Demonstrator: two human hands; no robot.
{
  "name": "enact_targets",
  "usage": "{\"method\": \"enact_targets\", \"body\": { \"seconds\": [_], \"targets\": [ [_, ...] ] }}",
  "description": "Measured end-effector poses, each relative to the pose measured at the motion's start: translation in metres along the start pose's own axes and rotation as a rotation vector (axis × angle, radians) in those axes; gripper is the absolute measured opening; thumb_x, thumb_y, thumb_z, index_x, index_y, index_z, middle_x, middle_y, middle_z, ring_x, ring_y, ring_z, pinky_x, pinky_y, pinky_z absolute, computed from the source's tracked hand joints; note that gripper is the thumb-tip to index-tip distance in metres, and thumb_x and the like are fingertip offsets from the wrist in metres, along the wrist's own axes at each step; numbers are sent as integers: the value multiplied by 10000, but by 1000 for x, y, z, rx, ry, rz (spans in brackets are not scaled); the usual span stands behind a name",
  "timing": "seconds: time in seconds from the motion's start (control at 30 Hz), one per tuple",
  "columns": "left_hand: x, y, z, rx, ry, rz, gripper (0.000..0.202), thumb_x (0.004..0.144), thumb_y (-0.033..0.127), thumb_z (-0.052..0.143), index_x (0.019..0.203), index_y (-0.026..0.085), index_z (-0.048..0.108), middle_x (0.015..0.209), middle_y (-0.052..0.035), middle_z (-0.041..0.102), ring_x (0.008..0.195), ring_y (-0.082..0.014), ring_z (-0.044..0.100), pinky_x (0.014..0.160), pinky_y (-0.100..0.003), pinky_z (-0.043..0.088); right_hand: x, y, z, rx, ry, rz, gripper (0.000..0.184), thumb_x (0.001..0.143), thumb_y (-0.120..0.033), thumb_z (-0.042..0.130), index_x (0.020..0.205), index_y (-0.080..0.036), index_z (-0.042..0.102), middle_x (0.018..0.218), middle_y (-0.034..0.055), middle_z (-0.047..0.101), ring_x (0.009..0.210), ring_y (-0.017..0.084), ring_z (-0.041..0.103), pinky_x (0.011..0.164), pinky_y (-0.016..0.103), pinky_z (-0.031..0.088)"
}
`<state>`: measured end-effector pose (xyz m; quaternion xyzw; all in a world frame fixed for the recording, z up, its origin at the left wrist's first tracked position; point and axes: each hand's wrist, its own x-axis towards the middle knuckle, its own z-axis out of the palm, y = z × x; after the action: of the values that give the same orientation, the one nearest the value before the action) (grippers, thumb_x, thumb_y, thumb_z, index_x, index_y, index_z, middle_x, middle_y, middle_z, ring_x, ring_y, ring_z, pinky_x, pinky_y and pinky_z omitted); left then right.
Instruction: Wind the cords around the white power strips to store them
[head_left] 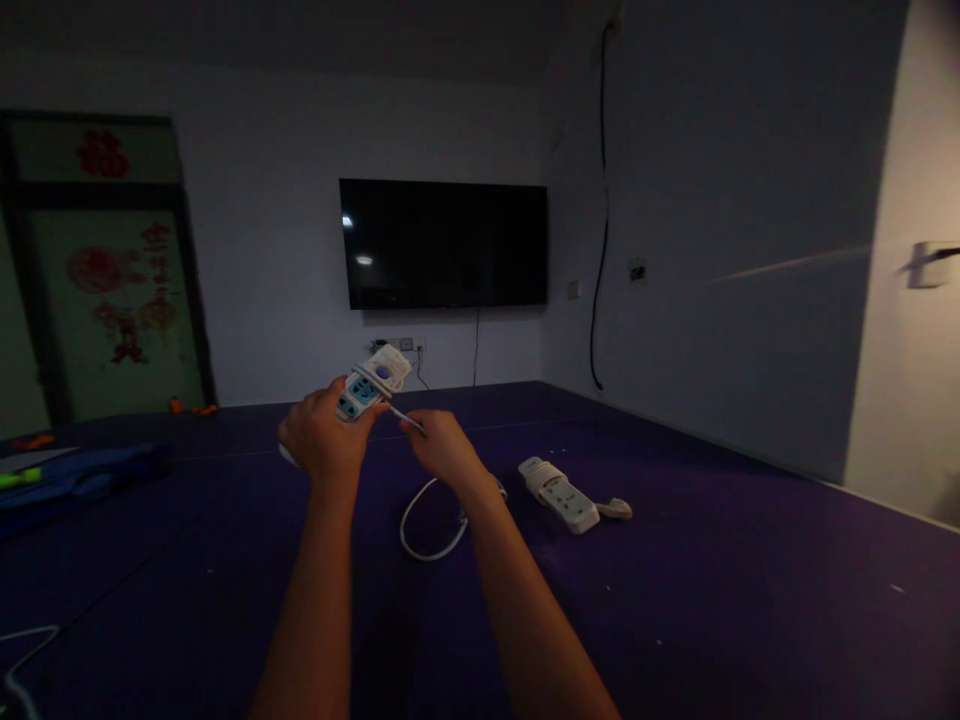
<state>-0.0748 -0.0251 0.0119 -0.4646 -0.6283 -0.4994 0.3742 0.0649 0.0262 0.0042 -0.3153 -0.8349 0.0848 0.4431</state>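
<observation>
My left hand (328, 432) is closed around a white power strip (365, 388) with blue sockets, raised above the purple surface and tilted up to the right. Some turns of white cord wrap around the strip's far end. Just to the right, my right hand (437, 438) pinches the white cord (405, 418) that runs from the strip. A loose loop of that cord hangs or lies below, partly hidden behind my right forearm. Right of that forearm, a second white power strip (570, 504) lies on the surface, its cord wound around one end and its plug (616, 509) beside it.
The purple surface (675, 600) reaches to the walls. At the left lies a blue cloth (90, 475) with something yellow-green on it. A white cable (30, 640) is at the lower left. Beyond are a wall-mounted television (446, 245) and a black cable (602, 220) hanging on the wall.
</observation>
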Motion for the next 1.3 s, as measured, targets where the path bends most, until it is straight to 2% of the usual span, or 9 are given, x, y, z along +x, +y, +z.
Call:
{"method": "enact_targets", "body": {
  "seconds": [0.2,0.4,0.47,0.57,0.8,0.97,1.1,1.2,1.3],
  "targets": [
    [3,-2,1,109,-116,81,513,761,563,573,1133,215,632,962,-166,670,957,-361,564,789,-483,355,-4,-8,-12,-165,-18,23,198,841,-233,527,872,-182,716,828,112,706,758,213,613,637,273,348],
    [8,6,-9,230,-477,155,510,755,534,587,1190,269,597,1068,-110,668,1039,-321,542,852,-434,340,-8,-20,-22,-258,-24,10,223,828,-219,522,964,-228,699,914,81,715,852,209,634,680,266,376],
    [8,11,-12,236,-528,192,496,745,500,615,1191,284,594,1099,-91,663,1064,-306,534,885,-426,324,-9,-21,-24,-261,-9,-6,219,827,-223,534,994,-240,675,905,65,713,832,197,635,668,259,373],
    [7,17,-11,226,-536,243,504,738,489,627,1199,290,586,1113,-89,657,1075,-307,527,913,-439,304,-8,-18,-27,-254,33,-10,187,825,-230,554,987,-233,647,872,56,707,788,188,630,645,250,364],
    [2,25,-6,146,-477,314,564,729,629,560,1165,272,588,1059,-105,666,1049,-310,538,894,-440,301,-9,-8,-39,-154,188,-34,160,803,-203,560,953,-227,612,778,26,671,703,173,608,624,244,362],
    [-2,27,-5,101,-450,347,558,734,631,543,1138,250,595,1037,-101,680,1034,-293,565,919,-437,292,-9,-8,-40,-123,214,-64,165,787,-206,584,946,-236,615,729,12,651,673,175,599,626,253,368],
    [-5,31,-2,69,-520,325,577,717,640,541,1128,241,609,1068,-102,682,1057,-297,575,903,-415,329,-8,-6,-40,-111,222,-41,149,770,-201,606,913,-233,626,694,9,634,671,182,598,624,263,371],
    [-4,32,0,78,-569,294,572,720,649,524,1111,244,625,1076,-97,684,1055,-300,584,847,-391,370,-7,-3,-39,0,207,-20,161,749,-179,632,905,-219,624,674,0,619,648,163,590,607,253,380],
    [-2,28,-2,108,-574,249,591,717,662,514,1121,246,628,1054,-95,693,1030,-301,598,796,-368,389,-7,-1,-38,178,159,-10,249,705,-160,683,942,-202,617,635,-29,585,579,123,555,548,223,370]
  ]
}}
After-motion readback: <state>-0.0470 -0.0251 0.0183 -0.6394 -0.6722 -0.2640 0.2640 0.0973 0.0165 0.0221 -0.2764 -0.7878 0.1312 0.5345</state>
